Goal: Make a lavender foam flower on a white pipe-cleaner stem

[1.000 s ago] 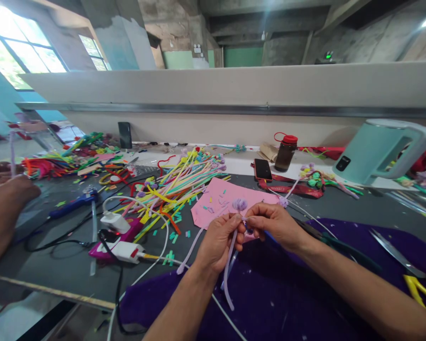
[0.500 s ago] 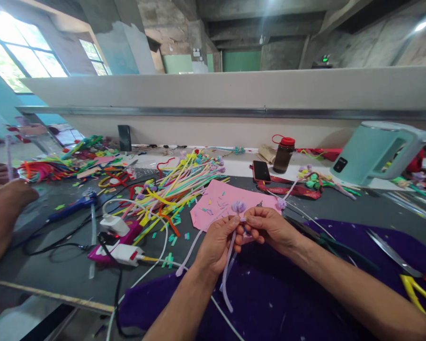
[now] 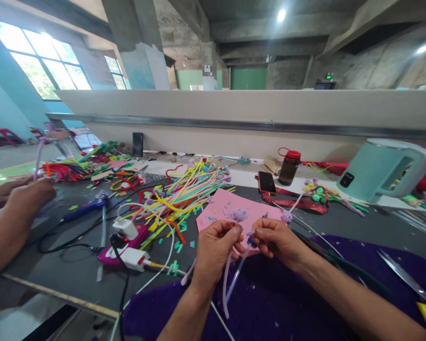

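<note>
- Left hand (image 3: pixel 218 251) pinches a fuzzy lavender flower (image 3: pixel 238 215) over the pink sheet (image 3: pixel 212 208), near centre.
- Right hand (image 3: pixel 279 242), just to its right, holds a small lavender piece (image 3: pixel 250 233) between narrowed fingertips.

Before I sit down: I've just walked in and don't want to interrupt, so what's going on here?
A person holds a fluffy purple flower in the left hand, above a pink sheet, while the right hand pinches a small purple piece beside it. To the left, another person's hands hold a purple stem. Colourful stems lie heaped on the table.
</note>
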The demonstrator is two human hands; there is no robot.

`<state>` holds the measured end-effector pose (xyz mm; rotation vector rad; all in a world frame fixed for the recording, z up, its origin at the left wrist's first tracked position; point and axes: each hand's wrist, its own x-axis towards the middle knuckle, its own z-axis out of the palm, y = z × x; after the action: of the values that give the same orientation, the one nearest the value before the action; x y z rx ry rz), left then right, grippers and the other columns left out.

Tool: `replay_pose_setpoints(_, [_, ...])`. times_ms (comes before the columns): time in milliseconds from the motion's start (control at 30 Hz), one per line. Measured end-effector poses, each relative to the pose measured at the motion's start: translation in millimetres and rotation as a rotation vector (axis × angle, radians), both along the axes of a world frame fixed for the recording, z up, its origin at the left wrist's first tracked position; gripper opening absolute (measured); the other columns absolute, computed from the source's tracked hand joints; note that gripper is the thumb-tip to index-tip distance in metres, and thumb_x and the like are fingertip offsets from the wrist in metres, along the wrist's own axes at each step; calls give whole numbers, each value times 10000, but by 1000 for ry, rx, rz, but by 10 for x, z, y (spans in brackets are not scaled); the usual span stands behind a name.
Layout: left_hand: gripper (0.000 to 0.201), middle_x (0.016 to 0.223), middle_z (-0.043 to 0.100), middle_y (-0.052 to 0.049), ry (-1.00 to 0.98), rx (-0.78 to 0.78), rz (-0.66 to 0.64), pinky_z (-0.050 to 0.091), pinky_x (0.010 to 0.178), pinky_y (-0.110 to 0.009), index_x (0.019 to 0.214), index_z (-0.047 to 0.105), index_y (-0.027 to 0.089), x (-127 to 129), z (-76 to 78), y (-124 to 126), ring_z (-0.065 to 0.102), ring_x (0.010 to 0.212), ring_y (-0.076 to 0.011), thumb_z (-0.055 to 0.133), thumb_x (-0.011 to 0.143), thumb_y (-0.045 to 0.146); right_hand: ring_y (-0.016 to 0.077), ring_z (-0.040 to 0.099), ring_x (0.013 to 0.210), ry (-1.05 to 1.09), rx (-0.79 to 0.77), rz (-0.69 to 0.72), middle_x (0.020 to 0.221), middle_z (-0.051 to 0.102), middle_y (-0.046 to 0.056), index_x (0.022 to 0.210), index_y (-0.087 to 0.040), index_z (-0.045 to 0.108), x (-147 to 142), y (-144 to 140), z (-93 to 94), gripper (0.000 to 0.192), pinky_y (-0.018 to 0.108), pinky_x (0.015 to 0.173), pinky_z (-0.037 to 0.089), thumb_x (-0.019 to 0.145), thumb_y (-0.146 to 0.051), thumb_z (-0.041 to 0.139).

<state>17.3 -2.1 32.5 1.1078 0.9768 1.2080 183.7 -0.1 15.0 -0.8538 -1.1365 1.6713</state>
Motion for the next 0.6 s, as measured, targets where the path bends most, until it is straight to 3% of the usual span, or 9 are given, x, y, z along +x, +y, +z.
replay_pose_setpoints(233, [222, 554, 624, -11, 4, 2, -24, 383, 339, -168, 695, 595, 136, 7, -26, -8, 548, 400, -102, 665, 649, 341, 46, 429, 388, -90, 74, -34, 539, 528, -37, 682, -146, 548, 13, -67, 139, 196, 152, 346, 282, 704, -312, 650])
replay_pose_setpoints(433, [222, 531, 598, 6, 191, 80, -35, 299, 329, -164, 659, 611, 148, 6, -56, 2, 434, 330, -53, 614, 688, 368, 76, 457, 441, -246, 303, -132, 558, 542, -21, 706, -162, 569, 170, -86, 278, 132, 196, 418, 344, 741, -281, 615])
replay_pose_setpoints(600, [183, 490, 527, 33, 312, 108, -174, 230, 358, -175, 626, 634, 163, 56, 3, -26, 341, 358, -46, 602, 691, 331, 171, 548, 876, -297, 644, -233, 888, 597, 35, 756, -199, 593, 311, -106, 453, 86, 296, 762, 421, 786, -278, 575])
